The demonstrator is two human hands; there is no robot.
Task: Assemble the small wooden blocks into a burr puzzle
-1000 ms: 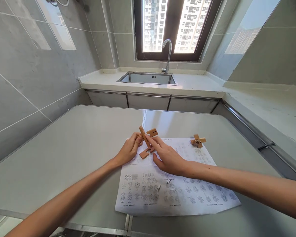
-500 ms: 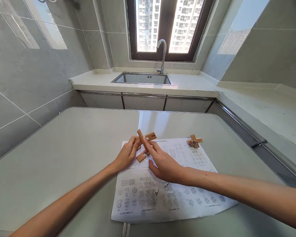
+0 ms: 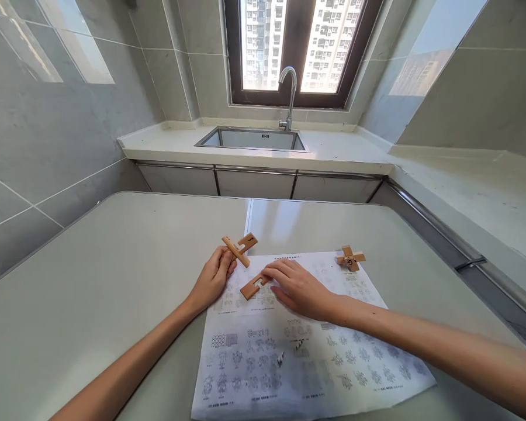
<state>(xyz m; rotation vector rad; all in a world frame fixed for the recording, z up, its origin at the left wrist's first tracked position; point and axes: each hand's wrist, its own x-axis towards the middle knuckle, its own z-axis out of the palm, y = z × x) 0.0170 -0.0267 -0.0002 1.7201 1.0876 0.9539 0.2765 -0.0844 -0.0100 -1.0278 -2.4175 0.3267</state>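
Observation:
My left hand (image 3: 213, 278) is closed on a crossed pair of wooden puzzle pieces (image 3: 239, 248), held a little above the table at the sheet's top left corner. My right hand (image 3: 296, 286) rests on the printed instruction sheet (image 3: 307, 351), fingertips touching one end of a notched wooden piece (image 3: 252, 287) that lies flat on the paper. A small assembled wooden cross (image 3: 350, 257) sits on the sheet's far right corner, apart from both hands.
The sheet lies on a pale grey table (image 3: 114, 263) with a seam down the middle. Beyond it run a counter with a steel sink (image 3: 254, 139) and a tap (image 3: 289, 96) under a window. Tiled walls stand left and right.
My left hand has carried the crossed pieces to the left, away from the right hand. My right hand has let go of them and dropped onto the notched piece on the paper.

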